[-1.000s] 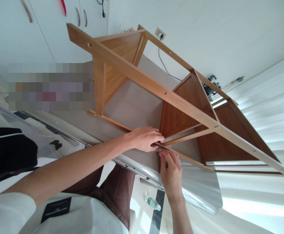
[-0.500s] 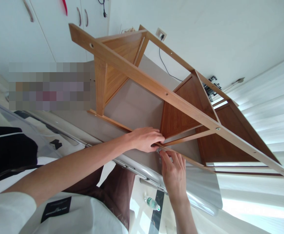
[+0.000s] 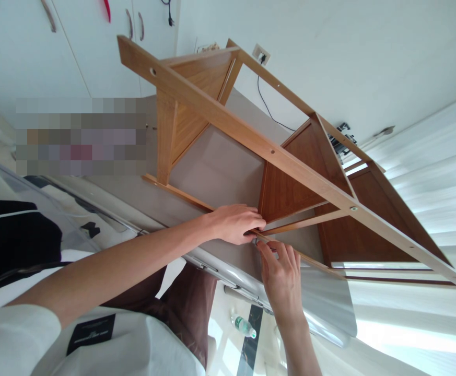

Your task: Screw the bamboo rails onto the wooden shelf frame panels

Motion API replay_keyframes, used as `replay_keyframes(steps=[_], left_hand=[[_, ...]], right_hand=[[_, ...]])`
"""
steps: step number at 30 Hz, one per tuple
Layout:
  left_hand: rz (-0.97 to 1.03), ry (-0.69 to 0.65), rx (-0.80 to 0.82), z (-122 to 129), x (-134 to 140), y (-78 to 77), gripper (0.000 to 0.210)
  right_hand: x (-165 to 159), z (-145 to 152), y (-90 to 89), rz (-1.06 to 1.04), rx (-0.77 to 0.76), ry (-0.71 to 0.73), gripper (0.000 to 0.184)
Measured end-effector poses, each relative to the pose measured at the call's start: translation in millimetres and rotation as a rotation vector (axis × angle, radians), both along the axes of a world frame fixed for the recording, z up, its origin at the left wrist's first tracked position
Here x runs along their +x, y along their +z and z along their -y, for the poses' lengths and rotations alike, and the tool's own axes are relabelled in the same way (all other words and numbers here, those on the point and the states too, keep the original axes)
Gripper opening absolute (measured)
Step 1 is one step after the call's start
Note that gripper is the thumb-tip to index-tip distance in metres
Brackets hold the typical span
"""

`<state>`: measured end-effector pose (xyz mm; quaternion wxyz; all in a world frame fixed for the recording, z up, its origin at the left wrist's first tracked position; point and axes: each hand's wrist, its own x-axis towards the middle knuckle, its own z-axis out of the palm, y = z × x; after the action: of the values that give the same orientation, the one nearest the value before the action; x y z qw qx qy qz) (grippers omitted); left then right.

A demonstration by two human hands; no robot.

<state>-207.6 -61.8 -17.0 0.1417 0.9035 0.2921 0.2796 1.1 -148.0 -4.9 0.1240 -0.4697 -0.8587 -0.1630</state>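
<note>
The location is a domestic room (its exact function cannot be determined). Indicators are as follows: white cupboard doors (image 3: 102,68) with curved metal handles (image 3: 49,15); a wall socket (image 3: 256,51) with a black cable (image 3: 267,107) plugged in; sheer white curtains (image 3: 439,224) passing daylight; a glossy, light floor (image 3: 220,342) with a dark strip (image 3: 247,347); and a wooden shelf frame (image 3: 310,178), household furniture in type, on a grey tabletop (image 3: 223,162).

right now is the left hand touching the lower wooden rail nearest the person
Touching. The head view shows the left hand laid across the lower wooden rail, its fingers curled against the wood beside the middle panel.
</note>
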Motion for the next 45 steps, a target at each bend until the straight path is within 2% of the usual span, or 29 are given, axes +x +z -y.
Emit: replay_keyframes(steps=[7,12,16,23,30,35,45], left_hand=[[0.003,-0.006,0.006,0,0,0.2,0.004],[-0.01,0.001,0.002,0,1,-0.2,0.005],[-0.014,-0.002,0.0,0,1,0.3,0.005],[-0.002,-0.005,0.012,-1,1,-3.1,0.006],[-0.012,0.005,0.021,-1,1,-5.1,0.006],[-0.01,0.003,0.024,-2,2,-4.7,0.006],[-0.009,0.003,0.012,-1,1,-2.7,0.006]], right_hand=[[-6,-2,9.2,0.077,0.003,0.006,0.028],[-2,-2,-1.0,-0.065,-0.032,-0.009,0.015],[1,-3,-9.2,-0.177,0.016,-0.009,0.011],[0,-4,-10.0,-0.161,0.048,-0.011,0.012],[0,-3,-16.4,-0.226,-0.049,-0.018,0.011],[1,-3,-20.6,-0.25,-0.051,-0.022,0.012],[5,1,-16.0,-0.168,-0.035,0.061,0.015]])
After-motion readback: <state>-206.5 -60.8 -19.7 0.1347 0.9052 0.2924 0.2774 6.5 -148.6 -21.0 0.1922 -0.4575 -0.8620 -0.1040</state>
